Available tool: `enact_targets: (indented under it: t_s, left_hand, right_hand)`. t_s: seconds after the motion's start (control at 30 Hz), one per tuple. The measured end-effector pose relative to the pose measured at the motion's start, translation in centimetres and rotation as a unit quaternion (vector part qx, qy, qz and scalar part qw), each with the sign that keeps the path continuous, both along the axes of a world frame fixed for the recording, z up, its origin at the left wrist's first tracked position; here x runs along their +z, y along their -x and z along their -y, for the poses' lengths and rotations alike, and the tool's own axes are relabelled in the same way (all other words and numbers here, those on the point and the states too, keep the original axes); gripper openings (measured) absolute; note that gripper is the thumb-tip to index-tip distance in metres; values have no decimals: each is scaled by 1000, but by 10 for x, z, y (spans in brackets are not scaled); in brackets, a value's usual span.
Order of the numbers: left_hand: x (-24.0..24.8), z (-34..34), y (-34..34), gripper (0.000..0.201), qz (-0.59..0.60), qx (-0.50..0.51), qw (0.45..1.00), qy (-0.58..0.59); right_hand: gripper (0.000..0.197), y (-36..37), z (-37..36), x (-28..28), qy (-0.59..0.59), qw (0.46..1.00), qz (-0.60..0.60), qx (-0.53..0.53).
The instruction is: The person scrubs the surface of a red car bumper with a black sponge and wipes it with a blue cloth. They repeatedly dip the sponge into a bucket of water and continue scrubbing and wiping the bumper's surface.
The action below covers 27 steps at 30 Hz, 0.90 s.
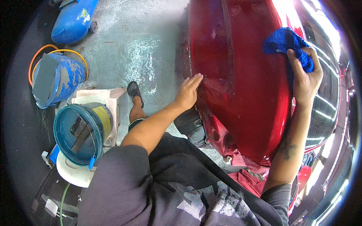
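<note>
A red car body panel (249,86), glossy and wet in places, stretches out before me. My left hand (188,91) presses flat-fingered at its left edge, closed over a small dark piece that looks like sandpaper (202,81); most of that piece is hidden beneath the fingers. On the right side of the panel, my right hand (307,81) grips a crumpled blue cloth (284,40) between thumb and fingers. The cloth's loose end drapes over the red paint near the car's dark window glass (327,84).
At left, a bucket of water (60,139) with dark pieces inside stands on a white stool (113,98). Beyond it are a paint-worn blue drum (71,77), an orange hose (33,64) and a blue tank (71,22). The grey floor (143,49) looks wet.
</note>
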<state>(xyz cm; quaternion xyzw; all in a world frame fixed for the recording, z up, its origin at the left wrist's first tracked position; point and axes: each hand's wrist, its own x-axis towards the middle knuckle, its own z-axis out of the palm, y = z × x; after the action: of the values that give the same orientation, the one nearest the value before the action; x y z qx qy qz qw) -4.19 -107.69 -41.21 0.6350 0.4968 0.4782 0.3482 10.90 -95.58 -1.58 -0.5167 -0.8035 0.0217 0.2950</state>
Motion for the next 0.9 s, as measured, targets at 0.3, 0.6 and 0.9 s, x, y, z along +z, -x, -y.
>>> enact_targets:
  t_s: [0.3,0.6,0.9]
  left_hand:
    - [68,17,-30,57,51,25,997,-52]
    - [113,26,-31,54,76,12,994,-78]
    - [-6,11,-24,62,-8,56,998,29]
  right_hand:
    - [21,-17,8,13,23,997,41,58]
    - [20,2,15,12,38,999,11,36]
    - [45,0,21,22,6,981,191,32]
